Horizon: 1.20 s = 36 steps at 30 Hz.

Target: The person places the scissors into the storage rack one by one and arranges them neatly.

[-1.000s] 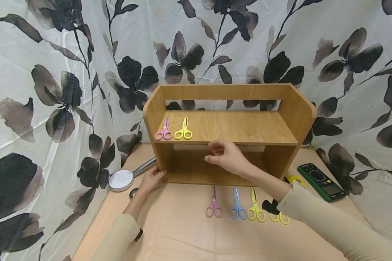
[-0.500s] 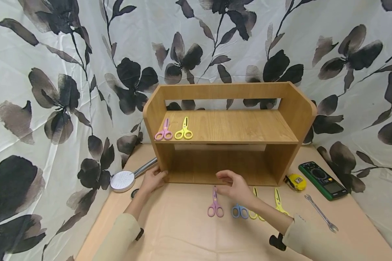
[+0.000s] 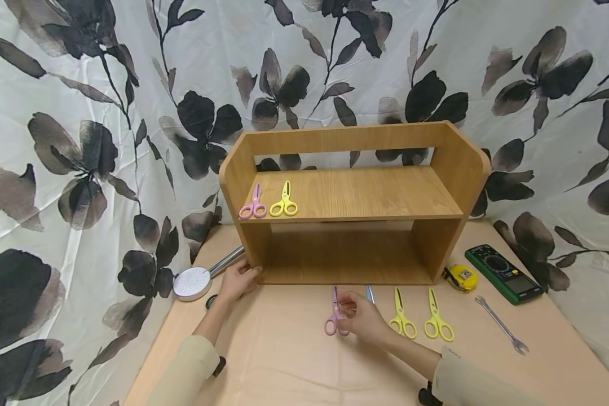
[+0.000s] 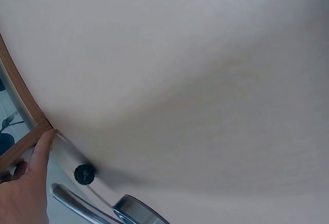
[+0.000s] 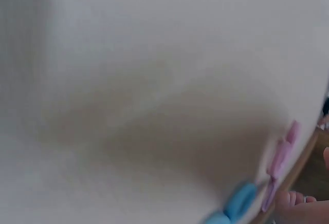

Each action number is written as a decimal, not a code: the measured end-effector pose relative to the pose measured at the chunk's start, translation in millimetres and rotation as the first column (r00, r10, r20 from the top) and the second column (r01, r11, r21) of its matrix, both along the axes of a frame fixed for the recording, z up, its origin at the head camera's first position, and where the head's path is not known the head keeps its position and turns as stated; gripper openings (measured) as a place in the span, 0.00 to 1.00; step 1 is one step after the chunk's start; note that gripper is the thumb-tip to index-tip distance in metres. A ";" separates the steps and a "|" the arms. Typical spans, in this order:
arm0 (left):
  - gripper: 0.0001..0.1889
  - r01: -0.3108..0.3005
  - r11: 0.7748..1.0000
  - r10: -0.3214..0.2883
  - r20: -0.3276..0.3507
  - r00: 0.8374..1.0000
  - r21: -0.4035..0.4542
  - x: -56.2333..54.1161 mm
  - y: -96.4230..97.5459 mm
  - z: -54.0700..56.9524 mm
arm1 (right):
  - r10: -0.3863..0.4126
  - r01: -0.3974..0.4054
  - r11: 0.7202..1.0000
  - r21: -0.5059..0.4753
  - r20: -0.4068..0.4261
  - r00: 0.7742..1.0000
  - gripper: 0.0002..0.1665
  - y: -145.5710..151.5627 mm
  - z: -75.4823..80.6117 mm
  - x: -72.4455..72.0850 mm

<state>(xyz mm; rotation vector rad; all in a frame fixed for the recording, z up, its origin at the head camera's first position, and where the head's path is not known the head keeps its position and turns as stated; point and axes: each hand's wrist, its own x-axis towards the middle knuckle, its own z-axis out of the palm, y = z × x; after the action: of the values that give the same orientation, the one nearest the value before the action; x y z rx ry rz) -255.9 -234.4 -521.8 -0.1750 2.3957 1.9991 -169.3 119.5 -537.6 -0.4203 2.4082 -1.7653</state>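
Note:
My left hand (image 3: 237, 280) holds the lower left corner of a two-tier wooden shelf (image 3: 355, 194); in the left wrist view a finger (image 4: 42, 154) lies along the panel's edge. My right hand (image 3: 364, 317) is over the table in front of the shelf, its bent fingers beside pink scissors (image 3: 335, 299) and holding nothing. Those scissors point toward the shelf, one handle loop partly covered by the fingertips. Blue scissors (image 3: 370, 294) are mostly hidden behind the right hand; their handle (image 5: 240, 202) shows in the right wrist view. To the right lie two yellow scissors (image 3: 398, 307).
Pink scissors (image 3: 256, 194) and yellow scissors (image 3: 286, 194) sit on the upper tier's left. Left of the shelf are a round-headed metal-handled object (image 3: 192, 283) and a small black ring (image 3: 210, 301). A tape measure (image 3: 460, 277), wrench (image 3: 502, 326) and green multimeter (image 3: 504, 274) lie right.
My right hand has come down from in front of the upper tier's edge to the table beside the pink scissors. The left hand has stayed at the shelf corner.

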 end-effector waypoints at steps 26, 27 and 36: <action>0.32 -0.033 0.999 0.033 0.007 0.999 0.002 1.1 0.8 -0.7 | -0.154 0.161 0.981 0.108 -0.072 0.985 0.37 -16.5 -20.4 6.7; 0.32 -0.034 0.999 0.034 0.008 0.999 0.003 1.0 0.9 -0.7 | -0.156 0.164 0.980 0.111 -0.074 0.985 0.37 -16.6 -21.0 6.7; 0.31 -0.040 0.998 0.041 0.004 0.999 -0.038 0.5 0.6 -2.0 | -0.149 0.172 0.969 0.180 -0.130 0.980 0.34 -18.0 -21.6 5.1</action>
<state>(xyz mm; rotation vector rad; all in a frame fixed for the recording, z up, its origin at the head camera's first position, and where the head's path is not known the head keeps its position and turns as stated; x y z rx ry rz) -255.3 -233.8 -523.8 -0.2307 2.4480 1.9678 -164.2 101.6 -559.2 -0.3204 2.7332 -1.5868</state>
